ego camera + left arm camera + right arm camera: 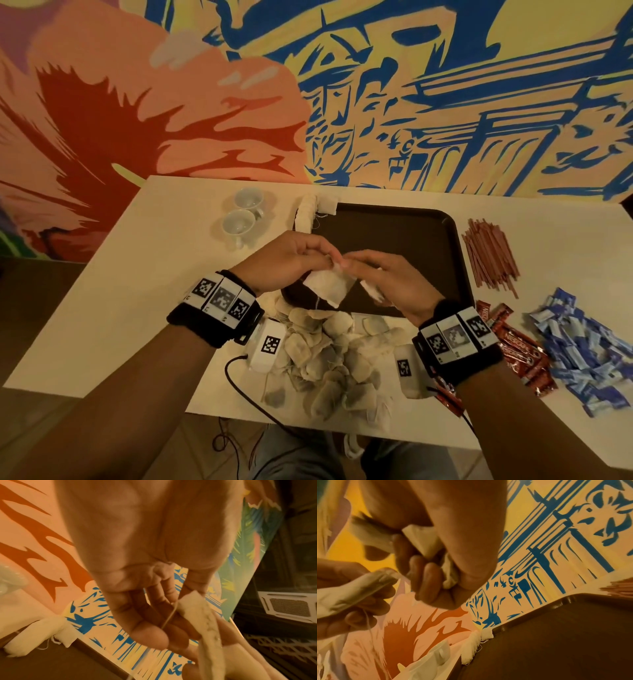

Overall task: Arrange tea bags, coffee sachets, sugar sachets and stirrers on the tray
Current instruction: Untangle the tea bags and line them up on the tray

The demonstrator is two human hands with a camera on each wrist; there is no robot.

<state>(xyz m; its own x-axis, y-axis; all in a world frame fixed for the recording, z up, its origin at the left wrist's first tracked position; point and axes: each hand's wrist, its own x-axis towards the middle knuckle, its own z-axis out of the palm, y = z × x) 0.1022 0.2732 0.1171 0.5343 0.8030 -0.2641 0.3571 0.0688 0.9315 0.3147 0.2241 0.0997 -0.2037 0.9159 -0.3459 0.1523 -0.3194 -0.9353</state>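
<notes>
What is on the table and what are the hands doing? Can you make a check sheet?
Surface: pale table.
Job's things: dark tray, tea bag row at its far left corner; tea bag pile; stirrers; coffee sachets; sugar sachets.
Clutter: two cups.
Hands: left hand pinches a tea bag; right hand grips tea bags.
Cables: black cable.
Surroundings: mural.

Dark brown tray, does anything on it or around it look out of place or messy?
The dark brown plastic tray holds only a short row of white tea bags along its far-left edge. The other tea bags lie jumbled on the white table, strings tangled. Nothing looks spilled or torn.
</notes>
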